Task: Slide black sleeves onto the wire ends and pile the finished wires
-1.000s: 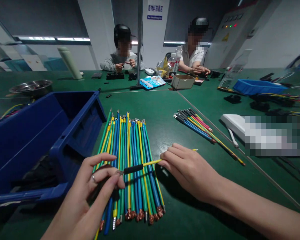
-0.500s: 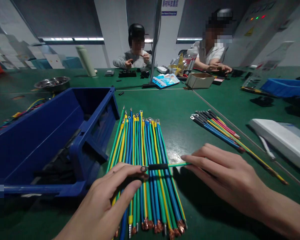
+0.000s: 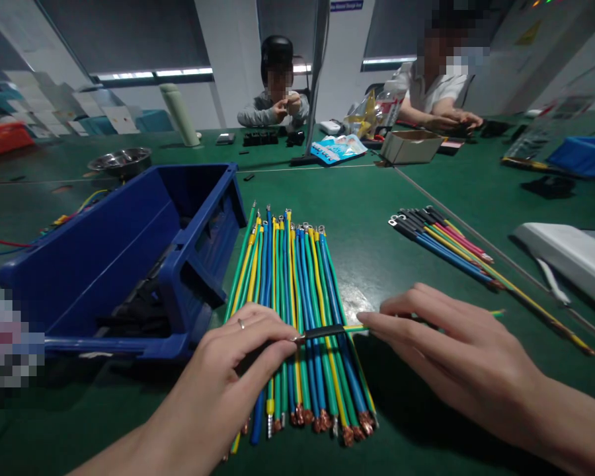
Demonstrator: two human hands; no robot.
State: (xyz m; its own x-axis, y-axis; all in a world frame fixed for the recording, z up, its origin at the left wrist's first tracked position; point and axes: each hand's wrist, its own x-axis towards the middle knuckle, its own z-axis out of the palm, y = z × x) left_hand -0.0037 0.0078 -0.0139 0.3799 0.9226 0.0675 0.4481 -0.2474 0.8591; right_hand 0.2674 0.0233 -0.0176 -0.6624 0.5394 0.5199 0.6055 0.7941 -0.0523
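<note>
A thin green-and-yellow wire [image 3: 354,328] lies crosswise above a row of cut cables [image 3: 305,377] in green, yellow and blue. Around the wire near its left end sits a black heat-shrink sleeve [image 3: 324,332]. My left hand [image 3: 233,367] pinches the metal lug [image 3: 300,338] at that end between thumb and forefinger. Just right of the sleeve, my right hand [image 3: 456,350] holds the wire with its fingertips, and the tail sticks out behind the knuckles. The row's cables have metal lugs at the far end and mostly bare copper strands at the near end.
To the left stands a blue bin [image 3: 203,258] with black pieces inside. Sleeved cables [image 3: 441,244] lie fanned out at right, beside a white device [image 3: 565,264]. Farther back are a metal bowl [image 3: 121,162], a cardboard box [image 3: 410,147] and two people at work.
My left thumb has closed against the forefinger on the lug, which was exposed at the fingertip before. The wire and sleeve now tilt slightly up to the right. The camera view has shifted.
</note>
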